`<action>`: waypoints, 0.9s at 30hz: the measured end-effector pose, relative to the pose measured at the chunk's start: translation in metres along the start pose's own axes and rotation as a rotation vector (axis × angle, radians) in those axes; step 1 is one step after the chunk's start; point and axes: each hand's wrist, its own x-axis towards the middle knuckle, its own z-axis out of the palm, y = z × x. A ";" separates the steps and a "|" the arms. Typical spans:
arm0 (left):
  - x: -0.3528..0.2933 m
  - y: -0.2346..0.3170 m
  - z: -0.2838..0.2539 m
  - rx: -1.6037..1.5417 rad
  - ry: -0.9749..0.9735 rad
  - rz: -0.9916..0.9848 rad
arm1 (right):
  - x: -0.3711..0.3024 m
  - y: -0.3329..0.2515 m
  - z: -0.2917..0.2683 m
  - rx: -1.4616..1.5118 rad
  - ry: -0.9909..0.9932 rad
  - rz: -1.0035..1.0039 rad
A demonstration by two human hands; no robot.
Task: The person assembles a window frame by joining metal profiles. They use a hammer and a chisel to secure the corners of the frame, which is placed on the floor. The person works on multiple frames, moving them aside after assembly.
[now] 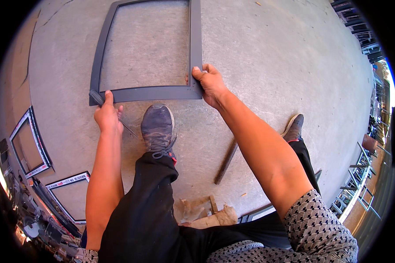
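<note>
Holding the frame [149,93], upper left of centre, by its corners should suit its likely light, stiff build: right hand [211,86] clamped on one, left hand [107,117] round a screwdriver [96,97], thumb on the frame.

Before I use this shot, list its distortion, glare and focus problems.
Head view: the grey frame bows at left; daylight blows out at the right rim; black fills the corners; the left hand and right hand look sharp, the lower-left clutter harder to make out.
</note>
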 end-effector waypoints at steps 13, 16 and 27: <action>-0.051 0.021 0.009 -0.115 -0.308 0.230 | -0.082 0.040 0.055 0.405 -0.013 -0.006; -0.040 0.026 -0.003 -0.112 -0.417 0.281 | -0.100 0.049 0.065 0.436 -0.009 0.018; 0.014 0.061 -0.047 0.023 -0.475 0.239 | -0.077 0.039 -0.003 0.503 0.074 0.006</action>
